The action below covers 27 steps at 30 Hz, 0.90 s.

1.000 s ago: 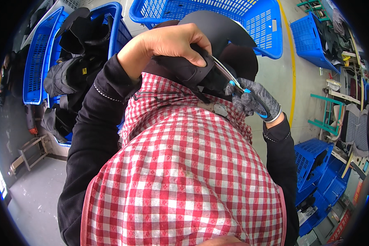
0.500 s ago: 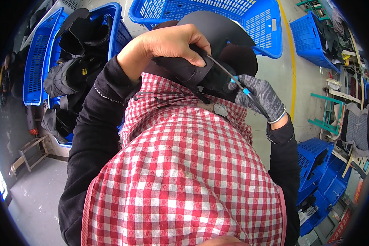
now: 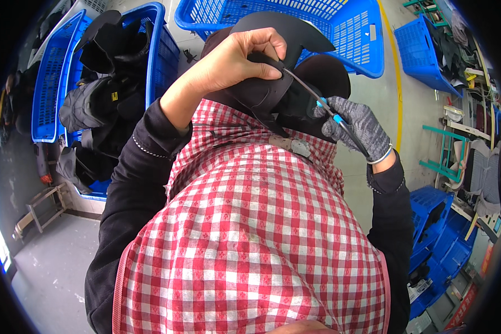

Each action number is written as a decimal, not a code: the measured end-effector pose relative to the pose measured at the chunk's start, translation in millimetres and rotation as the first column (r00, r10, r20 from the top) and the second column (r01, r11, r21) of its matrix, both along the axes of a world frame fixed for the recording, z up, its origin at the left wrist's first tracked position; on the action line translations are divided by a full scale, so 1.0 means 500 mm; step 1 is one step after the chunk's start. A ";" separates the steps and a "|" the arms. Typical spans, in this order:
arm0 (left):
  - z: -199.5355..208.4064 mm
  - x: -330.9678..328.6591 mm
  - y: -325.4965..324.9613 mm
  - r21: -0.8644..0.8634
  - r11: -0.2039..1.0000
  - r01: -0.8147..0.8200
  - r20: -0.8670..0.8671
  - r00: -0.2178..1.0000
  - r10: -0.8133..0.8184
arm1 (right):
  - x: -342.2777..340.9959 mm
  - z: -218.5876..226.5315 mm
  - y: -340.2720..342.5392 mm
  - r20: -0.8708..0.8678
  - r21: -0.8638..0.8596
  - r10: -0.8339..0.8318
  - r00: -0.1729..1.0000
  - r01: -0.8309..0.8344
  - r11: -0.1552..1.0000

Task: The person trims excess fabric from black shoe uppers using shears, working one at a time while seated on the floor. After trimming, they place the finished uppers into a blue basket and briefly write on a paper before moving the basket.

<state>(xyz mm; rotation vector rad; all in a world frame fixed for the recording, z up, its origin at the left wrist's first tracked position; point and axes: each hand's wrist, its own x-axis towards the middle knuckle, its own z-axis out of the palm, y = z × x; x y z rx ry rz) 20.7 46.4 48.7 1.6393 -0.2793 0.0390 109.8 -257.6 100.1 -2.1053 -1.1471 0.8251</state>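
In my lap, over the red-checked apron, sits a black stitched piece that looks like a boot upper [image 3: 264, 97], with a broad smooth flap [image 3: 284, 28] rising at its far side. My left hand [image 3: 242, 61] is bare and pinches the edge of the upper between thumb and fingers. A grey knitted glove covers my right hand [image 3: 357, 125], whose fingers wrap round a long thin metal tool with blue bands [image 3: 309, 91]. The tool's tip meets the upper's edge just beside my left thumb. What kind of tool it is, I cannot tell.
Just beyond my lap stands a large blue basket [image 3: 367, 58]. At the left, blue crates [image 3: 156, 61] hold several black pieces [image 3: 97, 100]. Another filled blue basket [image 3: 423, 58] stands at the far right, near a green metal frame [image 3: 442, 158]. A yellow line [image 3: 398, 94] crosses the floor.
The upper and its flap have tilted and shifted slightly left. My left fingers have lifted more above the thumb. My right hand has moved slightly right and nearer with the tool.
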 end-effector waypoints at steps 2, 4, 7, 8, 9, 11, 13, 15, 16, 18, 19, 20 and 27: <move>-0.004 0.002 0.002 -0.027 1.000 0.007 0.050 0.999 -0.006 | 0.005 -0.003 -0.001 -0.056 -0.009 -0.001 0.998 0.001 1.000; -0.002 0.004 0.004 -0.017 1.000 0.010 0.057 0.998 -0.009 | 0.007 -0.006 -0.002 -0.183 -0.001 -0.041 0.982 0.041 0.999; 0.006 0.002 0.003 -0.026 1.000 0.008 -0.029 1.000 -0.009 | 0.005 -0.014 -0.004 -0.465 -0.009 -0.141 0.874 0.154 0.988; 0.009 0.000 0.002 -0.019 1.000 -0.004 -0.066 0.998 0.003 | 0.005 -0.016 -0.005 -0.473 -0.009 -0.151 0.868 0.167 0.986; 0.010 -0.001 -0.001 -0.042 0.999 -0.007 -0.063 0.998 0.004 | 0.004 -0.018 -0.005 -0.496 -0.018 -0.168 0.852 0.183 0.983; 0.011 -0.002 -0.005 -0.056 0.998 -0.014 -0.012 1.000 0.013 | 0.004 -0.020 -0.007 -0.532 -0.012 -0.175 0.829 0.200 0.980; 0.011 -0.001 -0.006 -0.047 0.999 -0.005 0.011 1.000 0.005 | 0.005 -0.021 -0.008 -0.582 -0.008 -0.176 0.794 0.211 0.978; 0.009 0.001 -0.004 -0.049 0.999 0.008 0.023 1.000 -0.007 | 0.007 -0.021 -0.009 -0.506 0.000 -0.142 0.851 0.164 0.986; 0.009 0.001 -0.003 -0.056 0.998 0.009 0.013 1.000 -0.008 | 0.008 -0.020 -0.009 -0.495 0.006 -0.129 0.859 0.151 0.988; 0.008 0.002 -0.001 -0.069 0.997 0.014 -0.004 1.000 -0.014 | 0.007 -0.022 -0.007 -0.537 -0.001 -0.176 0.825 0.209 0.978; 0.008 0.002 -0.001 -0.076 0.997 0.017 -0.010 1.000 -0.018 | 0.008 -0.023 -0.005 -0.594 -0.037 -0.224 0.772 0.252 0.967; 0.008 0.001 -0.002 -0.080 0.996 0.026 -0.005 1.000 -0.026 | 0.008 -0.023 -0.003 -0.395 0.059 -0.117 0.911 0.153 0.986; 0.012 -0.002 -0.012 -0.050 0.998 -0.048 0.019 0.999 0.049 | 0.016 -0.010 0.012 0.203 0.066 0.065 0.977 -0.080 0.995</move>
